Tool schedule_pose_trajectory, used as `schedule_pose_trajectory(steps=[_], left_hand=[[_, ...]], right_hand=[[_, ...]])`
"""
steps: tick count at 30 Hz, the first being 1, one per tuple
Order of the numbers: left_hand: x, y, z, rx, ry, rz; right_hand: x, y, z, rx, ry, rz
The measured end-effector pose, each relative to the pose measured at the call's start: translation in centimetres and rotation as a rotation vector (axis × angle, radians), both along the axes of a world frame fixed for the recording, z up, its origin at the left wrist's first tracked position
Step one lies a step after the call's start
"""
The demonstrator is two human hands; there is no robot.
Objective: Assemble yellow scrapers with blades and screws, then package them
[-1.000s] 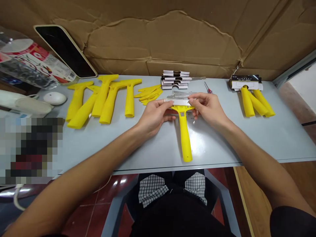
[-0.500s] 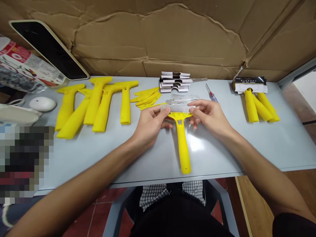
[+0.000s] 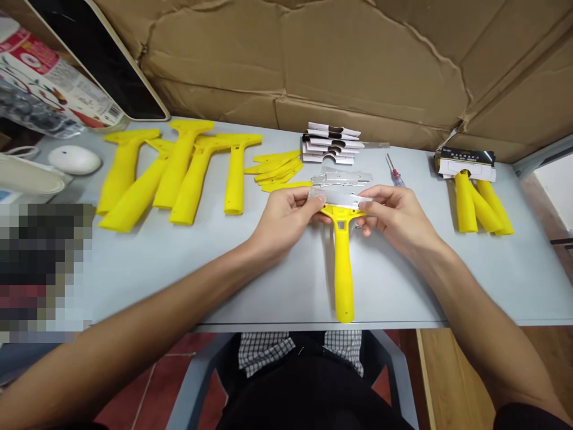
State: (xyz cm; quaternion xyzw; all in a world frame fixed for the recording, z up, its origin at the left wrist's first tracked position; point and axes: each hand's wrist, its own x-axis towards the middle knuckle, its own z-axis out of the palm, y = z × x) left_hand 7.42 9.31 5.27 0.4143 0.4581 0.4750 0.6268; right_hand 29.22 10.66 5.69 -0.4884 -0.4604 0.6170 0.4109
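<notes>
A yellow scraper handle (image 3: 344,269) lies in front of me, its wide head pointing away. Across that head is a flat metal blade plate (image 3: 340,199). My left hand (image 3: 290,218) pinches the plate's left end, thumb on top. At the right end my right hand (image 3: 394,212) holds it between thumb and fingers. Just beyond lie more metal plates (image 3: 342,178). Thin yellow pieces (image 3: 277,167) are stacked to the left of them, partly behind my left hand.
Several yellow handles (image 3: 190,179) lie at left, near a white mouse (image 3: 74,160). Behind the plates are folded cards (image 3: 331,143). A screwdriver (image 3: 396,173) lies beyond my right hand; packaged scrapers (image 3: 466,200) are at right. Cardboard (image 3: 313,65) stands at the back.
The view has shifted, so the table's things appear slightly further right. Both hands still hold the plate at the handle's head, and the plate's holes show more clearly.
</notes>
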Motion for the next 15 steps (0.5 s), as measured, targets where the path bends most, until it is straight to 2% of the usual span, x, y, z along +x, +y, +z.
schedule_pose_trajectory(steps=[6,11,15], left_hand=[[-0.7,1.2,-0.2,-0.112,-0.028,-0.031],[-1.0,1.5,0.1,-0.139,-0.041,0.066],[-0.8,0.9,0.5,-0.086,0.011,0.111]], right_hand=[[-0.2,0.0,-0.8,0.014,0.007,-0.045],[-0.6,0.0,-0.4,0.014,0.058,-0.088],[-0.8,-0.1,0.0,-0.026,0.067,-0.095]])
